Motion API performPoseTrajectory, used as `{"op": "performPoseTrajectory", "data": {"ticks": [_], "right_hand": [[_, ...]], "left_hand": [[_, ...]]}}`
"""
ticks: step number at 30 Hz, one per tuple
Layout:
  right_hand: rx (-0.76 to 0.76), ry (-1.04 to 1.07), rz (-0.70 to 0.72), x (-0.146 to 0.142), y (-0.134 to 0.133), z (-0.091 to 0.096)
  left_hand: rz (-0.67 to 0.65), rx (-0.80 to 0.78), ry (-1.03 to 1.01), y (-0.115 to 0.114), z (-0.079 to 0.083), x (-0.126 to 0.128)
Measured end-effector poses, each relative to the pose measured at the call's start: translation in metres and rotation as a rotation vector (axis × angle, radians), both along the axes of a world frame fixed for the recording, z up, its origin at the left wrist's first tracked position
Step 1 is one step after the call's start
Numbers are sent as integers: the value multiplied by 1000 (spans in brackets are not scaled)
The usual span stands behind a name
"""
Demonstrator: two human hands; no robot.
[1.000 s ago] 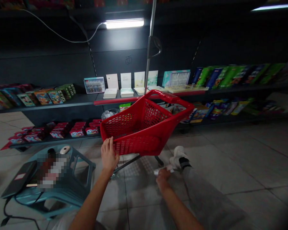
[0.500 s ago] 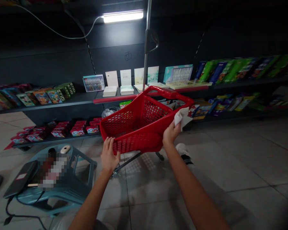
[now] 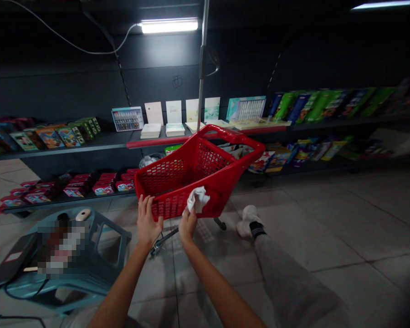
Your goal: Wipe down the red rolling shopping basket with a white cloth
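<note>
A red plastic shopping cart (image 3: 177, 175) stands tilted on the tiled floor in front of me. My left hand (image 3: 146, 223) grips the near left corner of its basket, fingers over the rim. My right hand (image 3: 187, 223) is closed on a crumpled white cloth (image 3: 197, 199) and presses it against the basket's near outer wall. My outstretched leg in grey trousers, with a white shoe (image 3: 248, 219), lies to the right of the cart.
A teal plastic stool (image 3: 102, 255) with a laptop, cables and a mouse stands at the left. Dark shelves (image 3: 99, 141) with boxed toys, cards and books run along the back wall. A metal pole (image 3: 201, 73) rises behind the cart. Light floor tiles spread to the right.
My right hand picked the white cloth up from the floor by my shoe, raised it to the cart's right rim, then brought it down to the near wall. My left hand stayed on the corner.
</note>
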State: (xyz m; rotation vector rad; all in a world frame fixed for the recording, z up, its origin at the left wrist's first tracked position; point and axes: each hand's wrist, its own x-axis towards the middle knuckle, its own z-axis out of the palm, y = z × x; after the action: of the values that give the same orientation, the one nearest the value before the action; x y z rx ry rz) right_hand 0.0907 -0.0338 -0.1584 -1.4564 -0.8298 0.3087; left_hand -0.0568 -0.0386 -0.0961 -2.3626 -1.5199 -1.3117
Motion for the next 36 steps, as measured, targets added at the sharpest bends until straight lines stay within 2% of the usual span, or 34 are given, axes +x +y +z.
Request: {"op": "performPoseTrajectory", "data": {"ticks": [2,4,6,8,10,15,20,23,27,32,34,36], "right_hand": [[143,-144,96,1,3,45],[197,-337,188,16,10,86],[146,-673,426,38,16,118],[61,-1026,659,59,19,136],[7,-1246,759,80,18,145],[-10,-1442,735,151,18,161],[-126,-1576,586,248,23,197],[-90,-1580,560,289,18,210],[-7,-1523,482,302,8,203],[25,-1449,313,282,-5,187],[38,-1457,310,279,-9,188],[43,-1505,374,285,-11,195]], "left_hand": [[-6,6,5,2,-2,-1],[-26,16,1,6,-5,-3],[-40,31,-16,11,-8,-7],[-39,47,-31,16,-11,-11],[-37,56,-17,19,-13,-14],[64,6,47,21,-14,-14],[119,44,23,24,-17,-6],[123,57,21,26,-17,-1],[129,66,40,29,-19,3],[148,76,31,42,-24,1],[153,64,25,47,-25,-1],[154,51,29,51,-26,-3]]}}
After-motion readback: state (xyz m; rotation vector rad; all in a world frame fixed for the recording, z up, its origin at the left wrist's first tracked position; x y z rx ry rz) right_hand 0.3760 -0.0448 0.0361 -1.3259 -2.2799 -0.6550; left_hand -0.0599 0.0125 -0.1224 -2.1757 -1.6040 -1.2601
